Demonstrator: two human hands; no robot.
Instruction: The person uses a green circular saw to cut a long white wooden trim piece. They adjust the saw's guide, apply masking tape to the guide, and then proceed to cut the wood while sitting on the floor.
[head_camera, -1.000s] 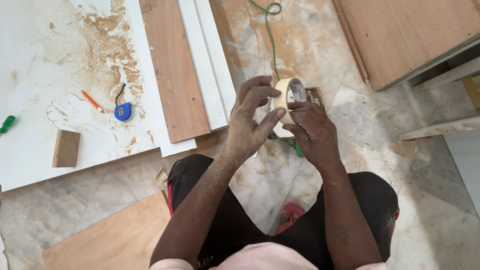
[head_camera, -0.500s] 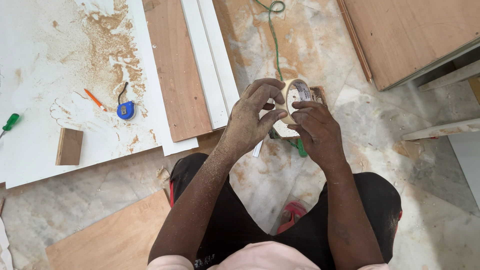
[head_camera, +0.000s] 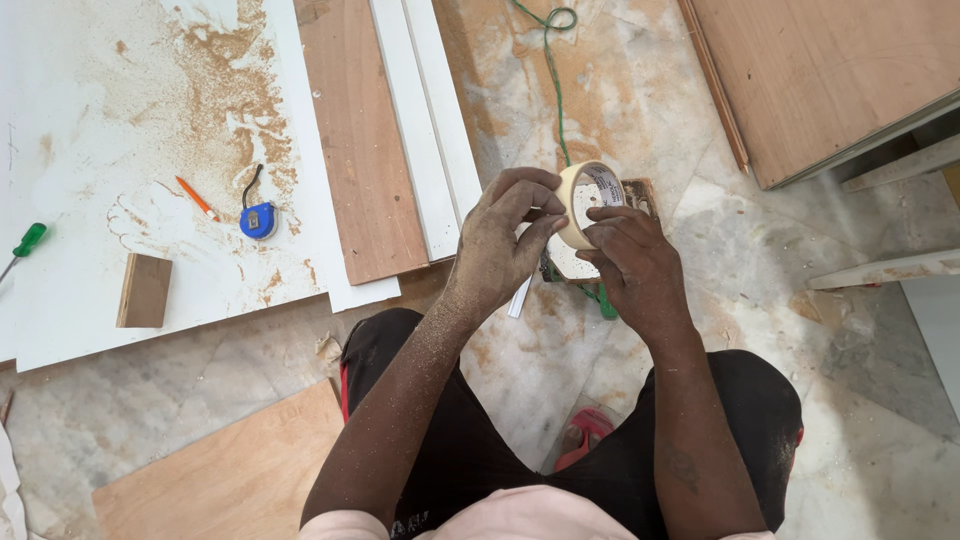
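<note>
We hold the round cream masking-tape roll (head_camera: 583, 203) between left hand (head_camera: 497, 243) and right hand (head_camera: 635, 262), fingers (head_camera: 530, 196) closed on its rim

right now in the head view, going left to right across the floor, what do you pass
green-handled screwdriver → small wood block → orange pencil → blue tape measure → brown plank → left hand → roll of masking tape → right hand → large plywood panel

Both hands (head_camera: 505, 235) (head_camera: 635, 260) raised together, fingers apparently pinching, forearms dusty.
</note>
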